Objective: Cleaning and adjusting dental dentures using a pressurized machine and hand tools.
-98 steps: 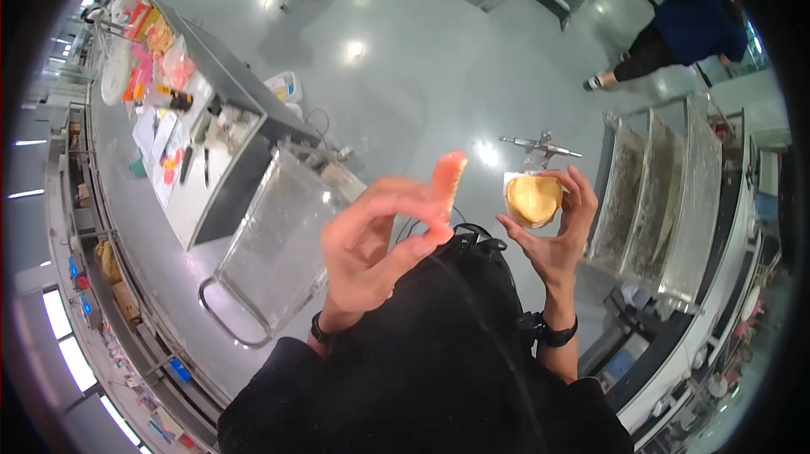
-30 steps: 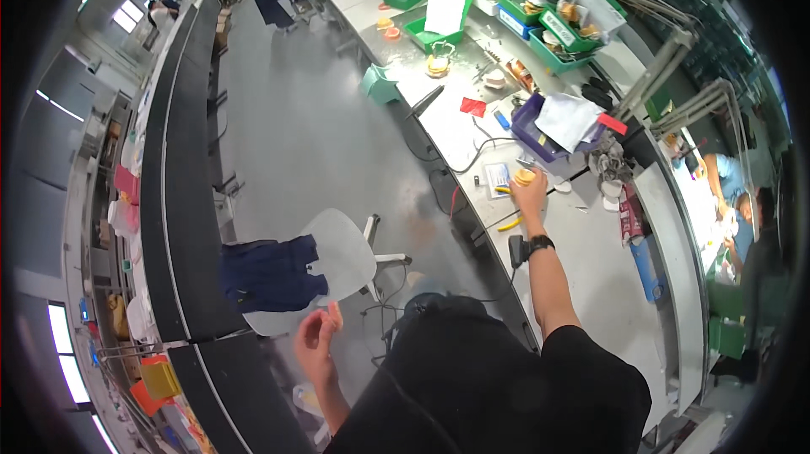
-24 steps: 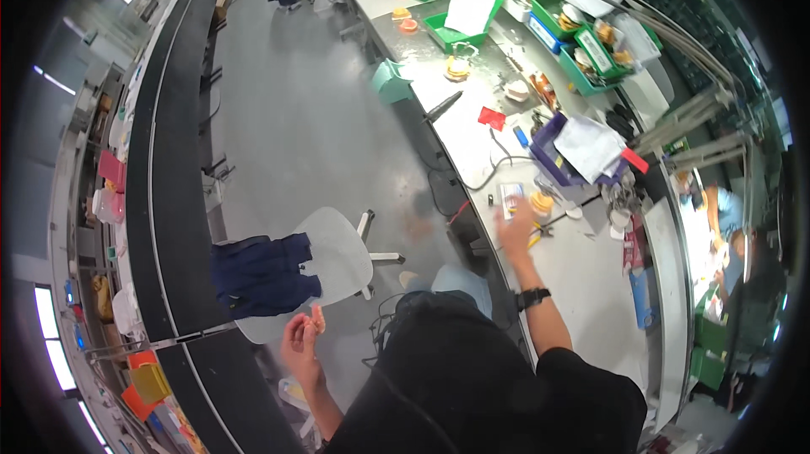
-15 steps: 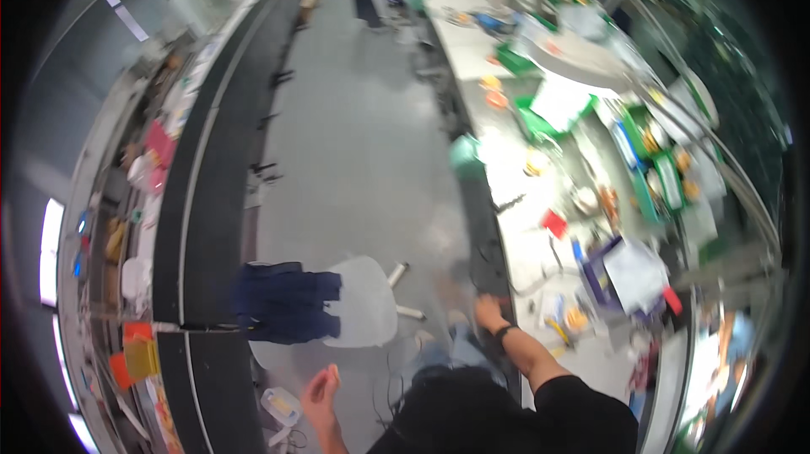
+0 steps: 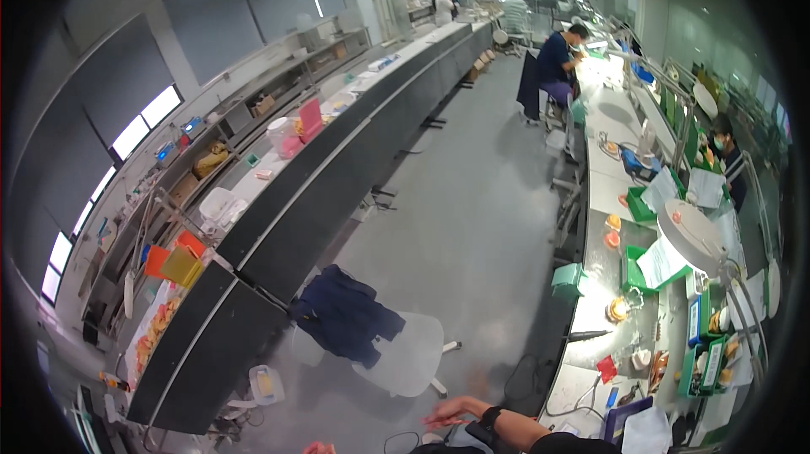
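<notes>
A: Head cam's the only view, so what are the hands doing?

B: Right hand (image 5: 451, 412) is low in the frame, held out over the floor, fingers loosely stretched and kinda spread, looks like nothing's pinched. Left hand (image 5: 321, 448) barely pokes in at the bottom, just some fingers, so I honestly can't tell if it's pinching anything.

A: What's closest to them?

B: The chair (image 5: 413, 357). It's on the floor, and the right hand is just beyond its near edge, not touching from what I can see. A dark blue jacket (image 5: 346, 310) lies across the chair's left side. There's also a tub (image 5: 277, 395) off to the left, with something yellow in it.

A: And the bench (image 5: 574, 380) on the right?

B: Messy lol. Purple tray (image 5: 617, 418) with paper (image 5: 648, 435) at the near end, red packet (image 5: 607, 370) just past it, a black tool (image 5: 586, 336) at the left edge. Further along, a dental model (image 5: 618, 310), then a green tray (image 5: 634, 272). Someone in dark blue (image 5: 554, 62) sits at the left edge, way down the far end.
</notes>
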`<state>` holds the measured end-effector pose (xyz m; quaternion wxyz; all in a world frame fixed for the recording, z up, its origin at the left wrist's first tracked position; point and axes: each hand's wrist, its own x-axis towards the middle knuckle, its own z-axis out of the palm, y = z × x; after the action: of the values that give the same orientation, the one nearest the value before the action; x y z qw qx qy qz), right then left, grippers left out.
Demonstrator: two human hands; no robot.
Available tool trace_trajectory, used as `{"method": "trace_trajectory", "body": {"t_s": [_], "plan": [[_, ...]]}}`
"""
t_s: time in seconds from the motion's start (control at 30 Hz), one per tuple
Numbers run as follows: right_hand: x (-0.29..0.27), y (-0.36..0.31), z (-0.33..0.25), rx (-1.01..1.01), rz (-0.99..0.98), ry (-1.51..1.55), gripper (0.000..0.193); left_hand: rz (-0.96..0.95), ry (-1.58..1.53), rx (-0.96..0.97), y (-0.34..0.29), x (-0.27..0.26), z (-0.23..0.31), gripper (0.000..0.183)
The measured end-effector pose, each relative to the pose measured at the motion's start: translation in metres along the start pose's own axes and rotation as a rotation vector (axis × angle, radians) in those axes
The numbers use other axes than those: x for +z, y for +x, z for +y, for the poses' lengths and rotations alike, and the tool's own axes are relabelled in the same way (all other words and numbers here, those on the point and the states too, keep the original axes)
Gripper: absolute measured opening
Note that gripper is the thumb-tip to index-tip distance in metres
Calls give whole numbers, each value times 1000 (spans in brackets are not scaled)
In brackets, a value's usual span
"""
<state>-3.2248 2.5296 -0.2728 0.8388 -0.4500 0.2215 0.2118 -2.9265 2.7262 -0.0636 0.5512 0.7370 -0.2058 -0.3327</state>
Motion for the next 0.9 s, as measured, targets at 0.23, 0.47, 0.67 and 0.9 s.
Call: {"method": "trace_trajectory", "body": {"t_s": [0.23,0.47,0.67,0.9], "plan": [[117,20,-122,-321,-199,-293,36,178,144,46,-27,-91,-62,38],[244,-52,-240,-536,-532,289,41,217,-809,-305,-14,-120,-116,19],[270,19,-178,-491,530,111,36,-76,-1010,-484,-17,-85,-142,19],[243,63,-104,-413,424,-754,24,-68,-1011,-662,-25,-100,-168,24]]}}
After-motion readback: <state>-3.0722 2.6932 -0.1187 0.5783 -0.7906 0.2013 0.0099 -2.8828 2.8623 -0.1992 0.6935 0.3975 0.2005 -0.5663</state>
